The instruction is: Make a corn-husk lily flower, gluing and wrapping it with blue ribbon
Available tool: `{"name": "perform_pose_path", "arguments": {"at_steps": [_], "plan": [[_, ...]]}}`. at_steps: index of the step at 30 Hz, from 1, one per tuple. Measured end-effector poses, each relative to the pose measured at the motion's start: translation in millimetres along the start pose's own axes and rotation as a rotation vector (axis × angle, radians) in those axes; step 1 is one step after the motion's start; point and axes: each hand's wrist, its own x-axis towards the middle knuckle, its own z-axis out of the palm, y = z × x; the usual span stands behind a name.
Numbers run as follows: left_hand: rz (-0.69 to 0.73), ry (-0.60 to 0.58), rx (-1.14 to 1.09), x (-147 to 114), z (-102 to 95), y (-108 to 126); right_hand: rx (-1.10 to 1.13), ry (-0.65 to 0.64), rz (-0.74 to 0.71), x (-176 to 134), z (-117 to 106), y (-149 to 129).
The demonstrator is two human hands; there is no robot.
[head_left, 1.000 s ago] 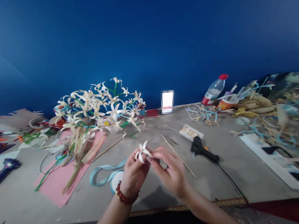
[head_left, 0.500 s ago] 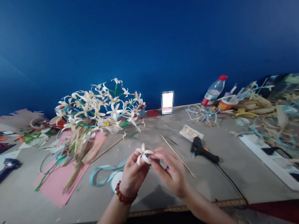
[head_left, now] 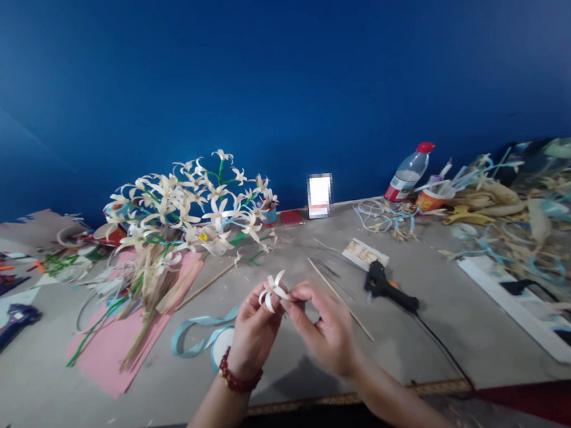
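Note:
A white artificial flower (head_left: 272,292) with narrow curved petals is held up over the table between my two hands. My left hand (head_left: 256,331), with a red bead bracelet at the wrist, is closed around its base from the left. The fingertips of my right hand (head_left: 325,326) pinch a petal on the flower's right side. Beneath my left hand lies a spool (head_left: 223,347) with light blue ribbon (head_left: 189,340) looping out to the left. To the right of my hands rest a thin wooden stick (head_left: 342,300) and a black glue gun (head_left: 387,288).
A large bunch of white flowers (head_left: 190,202) stands at the back left, behind pink paper (head_left: 104,360) and dried husks. Another glue gun (head_left: 15,324) lies far left. On the right are a tilted bottle (head_left: 409,172), a power strip (head_left: 516,318) with cables, and tangled scraps.
The flower has turned a little in my fingers, so its petals point differently. Both hands stay in nearly the same place, still gripping it.

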Motion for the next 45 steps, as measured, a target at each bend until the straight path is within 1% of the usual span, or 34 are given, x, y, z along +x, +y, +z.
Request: {"name": "perform_pose_path", "arguments": {"at_steps": [3, 8, 14, 18, 27, 32, 40, 45], "plan": [[-0.020, -0.024, -0.032, 0.8, 0.7, 0.4, 0.015, 0.008, 0.057, 0.4, -0.1, 1.6], [-0.035, -0.020, -0.053, 1.6, -0.5, -0.2, 0.077, 0.009, 0.131, 0.4, -0.6, 1.0], [-0.028, -0.016, -0.020, 0.4, -1.9, 1.8, 0.131, -0.068, 0.226, 0.2, -2.2, -0.7], [-0.006, -0.016, -0.004, -0.4, -3.3, 1.3, 0.135, -0.058, 0.233, 1.2, -1.9, -0.4], [0.056, 0.047, 0.051, -1.7, -6.3, -4.0, 0.130, -0.022, 0.241, -1.4, 1.0, -2.3], [0.066, 0.088, 0.043, -1.1, -5.5, -7.1, 0.211, -0.008, 0.286, -4.9, 3.9, 0.9], [0.051, 0.117, 0.036, -0.7, -2.3, -5.2, 0.231, 0.000, 0.283, -4.6, 4.5, 1.4], [0.060, 0.107, 0.049, -1.2, -1.4, -4.0, 0.249, 0.013, 0.274, -3.1, 5.8, 2.6]]}}
